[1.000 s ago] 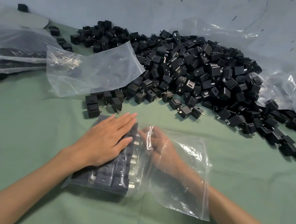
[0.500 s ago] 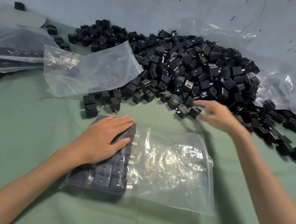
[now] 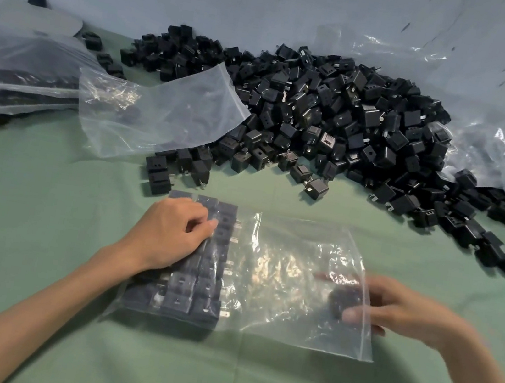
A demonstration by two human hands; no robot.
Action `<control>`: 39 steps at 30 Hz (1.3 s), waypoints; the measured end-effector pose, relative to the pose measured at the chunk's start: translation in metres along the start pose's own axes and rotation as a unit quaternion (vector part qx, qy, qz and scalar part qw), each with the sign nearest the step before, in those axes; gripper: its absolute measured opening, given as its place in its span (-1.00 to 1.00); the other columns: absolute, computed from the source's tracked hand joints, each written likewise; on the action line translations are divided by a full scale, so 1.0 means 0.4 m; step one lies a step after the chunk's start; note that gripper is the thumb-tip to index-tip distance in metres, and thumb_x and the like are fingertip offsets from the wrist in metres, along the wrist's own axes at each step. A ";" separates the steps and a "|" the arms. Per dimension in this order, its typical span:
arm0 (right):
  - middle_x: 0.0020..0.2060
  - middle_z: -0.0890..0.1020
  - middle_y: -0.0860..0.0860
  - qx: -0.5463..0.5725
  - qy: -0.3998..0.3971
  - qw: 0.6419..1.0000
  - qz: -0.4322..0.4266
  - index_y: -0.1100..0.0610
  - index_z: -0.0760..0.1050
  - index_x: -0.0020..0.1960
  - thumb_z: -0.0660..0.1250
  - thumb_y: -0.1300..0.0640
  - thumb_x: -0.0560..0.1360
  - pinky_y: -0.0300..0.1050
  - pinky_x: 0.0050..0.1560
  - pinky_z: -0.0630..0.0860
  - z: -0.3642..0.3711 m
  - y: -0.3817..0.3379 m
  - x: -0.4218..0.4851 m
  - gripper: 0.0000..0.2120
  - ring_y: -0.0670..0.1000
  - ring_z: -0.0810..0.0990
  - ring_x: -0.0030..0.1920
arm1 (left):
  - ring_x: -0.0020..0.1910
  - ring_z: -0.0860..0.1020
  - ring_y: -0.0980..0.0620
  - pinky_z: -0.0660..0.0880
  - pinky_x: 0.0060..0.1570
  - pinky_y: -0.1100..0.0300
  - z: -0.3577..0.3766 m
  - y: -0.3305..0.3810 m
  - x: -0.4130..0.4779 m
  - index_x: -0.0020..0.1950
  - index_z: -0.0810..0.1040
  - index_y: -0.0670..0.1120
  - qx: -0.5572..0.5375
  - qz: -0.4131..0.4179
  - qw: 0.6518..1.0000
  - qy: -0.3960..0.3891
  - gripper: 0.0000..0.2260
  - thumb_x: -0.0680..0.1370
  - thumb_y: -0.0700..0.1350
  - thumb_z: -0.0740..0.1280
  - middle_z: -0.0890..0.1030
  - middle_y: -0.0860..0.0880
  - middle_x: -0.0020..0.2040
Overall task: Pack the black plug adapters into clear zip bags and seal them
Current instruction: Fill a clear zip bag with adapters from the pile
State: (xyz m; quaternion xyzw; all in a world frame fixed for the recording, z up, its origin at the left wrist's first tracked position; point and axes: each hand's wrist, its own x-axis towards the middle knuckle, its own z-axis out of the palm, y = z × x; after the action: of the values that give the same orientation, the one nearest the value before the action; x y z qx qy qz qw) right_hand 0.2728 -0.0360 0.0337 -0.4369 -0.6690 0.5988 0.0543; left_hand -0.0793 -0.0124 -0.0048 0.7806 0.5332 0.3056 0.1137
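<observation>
On the desk (image 3: pixel 38 240), far half: a loose pile of black plug adapters (image 3: pixel 338 122). Its near edge comes just beside the far left corner of the zip bag (image 3: pixel 287 296). The bag lies flat, with bare cloth in front and to either side. Packed rows (image 3: pixel 196 285) fill its left end. My left grip (image 3: pixel 168 234) rests curled on the rows; whether it pinches the film, cannot tell. My right grip (image 3: pixel 401 311), blurred, holds one adapter (image 3: pixel 343 300) at the bag's right edge.
</observation>
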 end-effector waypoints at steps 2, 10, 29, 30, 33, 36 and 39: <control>0.14 0.63 0.05 0.044 0.007 0.998 -0.037 -0.25 0.50 0.27 0.48 0.12 0.38 -0.22 0.11 0.53 0.038 -0.005 0.035 -0.47 -0.01 0.61 0.13 | -0.43 0.32 0.16 0.25 -0.30 0.23 0.000 0.001 0.000 -0.43 0.30 -0.06 0.003 0.003 1.000 0.002 -0.61 0.54 -0.12 0.36 0.32 0.10 -0.49; 0.13 0.62 -0.18 -0.105 0.041 0.987 -0.117 -0.10 0.51 0.28 0.20 -0.06 0.58 -0.11 0.17 0.51 0.104 -0.076 0.175 -0.69 -0.12 0.58 0.14 | -0.42 0.33 0.16 0.25 -0.29 0.33 0.000 -0.002 -0.003 -0.41 0.28 -0.05 0.012 0.015 1.000 0.004 -0.62 0.55 -0.11 0.35 0.32 0.08 -0.48; -0.09 0.58 -0.20 -0.299 -0.003 0.950 -0.088 0.01 0.53 0.12 0.44 -0.13 0.38 -0.23 -0.08 0.46 0.110 -0.092 0.192 -0.62 -0.16 0.54 -0.14 | -0.41 0.28 0.10 0.22 -0.33 0.21 0.000 0.003 -0.005 -0.40 0.23 -0.04 0.034 0.034 0.999 0.008 -0.66 0.52 -0.05 0.29 0.27 0.10 -0.47; -0.08 0.60 -0.19 -0.218 -0.005 0.971 -0.102 0.05 0.51 0.09 0.43 -0.12 0.37 -0.18 -0.11 0.51 0.104 -0.088 0.189 -0.62 -0.14 0.58 -0.16 | -0.41 0.28 0.14 0.21 -0.34 0.24 0.001 0.003 -0.005 -0.40 0.23 -0.03 0.034 0.034 0.999 0.009 -0.66 0.51 -0.03 0.27 0.26 0.11 -0.47; -0.10 0.63 0.05 -0.012 0.019 0.989 -0.143 0.14 0.43 0.04 0.40 -0.04 0.42 0.35 -0.13 0.50 0.117 -0.055 0.192 -0.67 0.28 0.58 -0.16 | -0.41 0.28 0.19 0.20 -0.33 0.32 0.005 0.000 -0.005 -0.40 0.22 -0.02 0.034 0.032 0.999 0.009 -0.67 0.51 -0.01 0.25 0.26 0.12 -0.48; -0.11 0.62 0.02 0.131 0.044 0.977 -0.162 -0.09 0.49 0.23 0.40 -0.12 0.46 0.33 -0.20 0.50 0.134 -0.036 0.202 -0.63 0.33 0.54 -0.19 | -0.41 0.29 0.20 0.21 -0.33 0.33 0.006 -0.003 -0.005 -0.40 0.24 -0.03 0.034 0.031 0.999 0.009 -0.67 0.51 -0.01 0.25 0.27 0.12 -0.48; 0.03 0.65 -0.11 0.127 0.022 0.981 -0.145 -0.11 0.51 0.28 0.41 -0.17 0.43 -0.07 -0.06 0.61 0.138 -0.047 0.195 -0.55 0.09 0.68 -0.04 | -0.40 0.30 0.20 0.22 -0.33 0.31 0.004 -0.001 -0.005 -0.40 0.25 -0.04 0.035 0.030 0.999 0.008 -0.68 0.51 -0.01 0.25 0.28 0.11 -0.47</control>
State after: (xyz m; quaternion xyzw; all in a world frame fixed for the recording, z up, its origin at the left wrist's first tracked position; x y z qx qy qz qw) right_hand 0.1825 -0.0253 -0.0009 -0.3379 -0.6422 0.6552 0.2101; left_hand -0.0790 -0.0136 -0.0070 0.7969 0.5212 0.2965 0.0728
